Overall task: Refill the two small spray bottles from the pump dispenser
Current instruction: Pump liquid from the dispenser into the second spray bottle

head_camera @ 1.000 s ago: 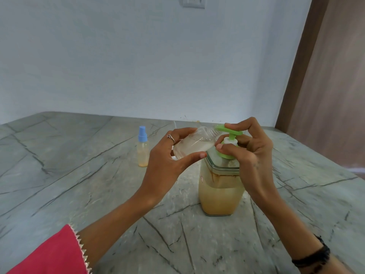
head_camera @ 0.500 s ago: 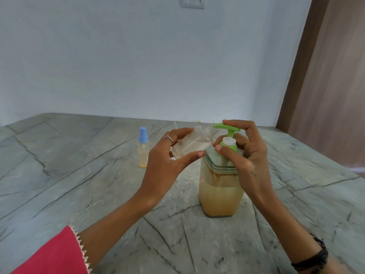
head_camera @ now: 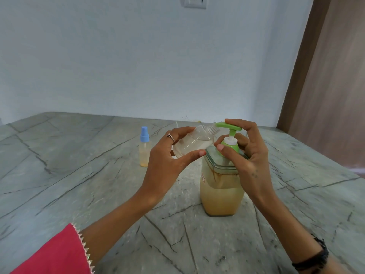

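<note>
An uncapped clear spray bottle (head_camera: 192,142) is held tilted in the left hand (head_camera: 169,161), gripped between the thumb below and the curled fingers above, with its threaded open neck raised to the right and brought just under the spout of the green pump head (head_camera: 229,126). A little pale liquid is seen in the lower part of this bottle. The pump dispenser (head_camera: 221,186), a clear square jar holding a cloudy yellowish liquid, is stood on the grey veined counter (head_camera: 79,184) at centre right. The right hand (head_camera: 246,155) is wrapped about the pump: a fingertip is laid on top of the green head, while the thumb and the other fingers are curled round the green collar and white stem below it. The head is seen raised on its stem. A second small spray bottle (head_camera: 144,148), fitted with a blue cap and partly filled with yellowish liquid, is stood upright on the counter to the left, farther back and apart from both hands. A pink sleeve (head_camera: 53,256) is seen at the near left, and a dark wristband (head_camera: 314,258) on the right wrist.
</note>
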The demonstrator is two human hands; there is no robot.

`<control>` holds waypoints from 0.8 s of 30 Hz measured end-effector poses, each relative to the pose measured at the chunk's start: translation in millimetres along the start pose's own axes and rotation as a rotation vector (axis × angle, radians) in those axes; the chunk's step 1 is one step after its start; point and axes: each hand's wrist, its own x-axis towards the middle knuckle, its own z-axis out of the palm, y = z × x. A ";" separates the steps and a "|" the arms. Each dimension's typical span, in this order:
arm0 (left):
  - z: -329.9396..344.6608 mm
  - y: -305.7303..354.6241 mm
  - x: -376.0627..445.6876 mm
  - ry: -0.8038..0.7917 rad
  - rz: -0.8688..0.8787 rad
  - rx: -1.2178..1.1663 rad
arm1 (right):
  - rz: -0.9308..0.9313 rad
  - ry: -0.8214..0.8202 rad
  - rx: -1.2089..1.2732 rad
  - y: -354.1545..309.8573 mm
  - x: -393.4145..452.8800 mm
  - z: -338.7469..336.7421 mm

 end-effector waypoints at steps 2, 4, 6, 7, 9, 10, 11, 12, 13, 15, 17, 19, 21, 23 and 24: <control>0.1 -0.1 0.2 0.000 0.002 0.007 | -0.004 -0.003 0.003 0.4 -0.1 -0.1; 0.4 -0.2 0.5 0.000 0.001 0.013 | -0.011 -0.002 0.000 1.3 -0.1 -0.3; 0.4 -0.5 0.5 0.000 -0.001 0.011 | -0.021 -0.003 -0.006 2.0 0.0 -0.7; 0.3 -0.8 0.3 -0.001 0.000 0.010 | -0.026 -0.006 -0.005 2.1 0.1 -0.7; -0.1 -1.0 0.0 -0.002 0.002 0.013 | -0.030 -0.013 -0.003 2.0 -0.2 -0.7; -0.2 -0.9 -0.1 -0.002 0.002 0.012 | -0.027 -0.014 -0.001 1.9 -0.4 -0.7; -0.1 -0.6 -0.1 -0.002 0.002 0.010 | -0.024 -0.013 -0.001 2.1 -0.4 -0.8; -0.1 -0.4 -0.1 -0.001 0.002 0.010 | -0.023 -0.012 -0.004 2.1 -0.6 -0.7; -0.1 0.0 -0.2 -0.001 0.003 0.011 | -0.023 -0.011 -0.009 2.0 -0.7 -0.8; -0.1 0.2 -0.2 -0.001 0.005 0.013 | -0.016 -0.006 -0.020 2.1 -1.0 -0.8; -0.7 0.1 -0.4 -0.001 0.006 0.011 | -0.010 0.000 -0.031 1.9 -1.0 -0.7; -0.9 0.4 -0.2 -0.002 0.006 0.010 | -0.012 0.006 -0.043 2.0 -0.6 -1.1; -0.6 0.8 0.1 -0.001 0.006 0.011 | -0.006 0.011 -0.041 2.9 0.6 -1.8; -0.5 0.3 0.3 0.003 0.005 0.018 | 0.007 0.017 -0.036 3.8 2.8 -2.3; -0.4 0.1 0.4 0.002 0.007 0.023 | 0.017 0.022 -0.032 3.5 3.9 -2.3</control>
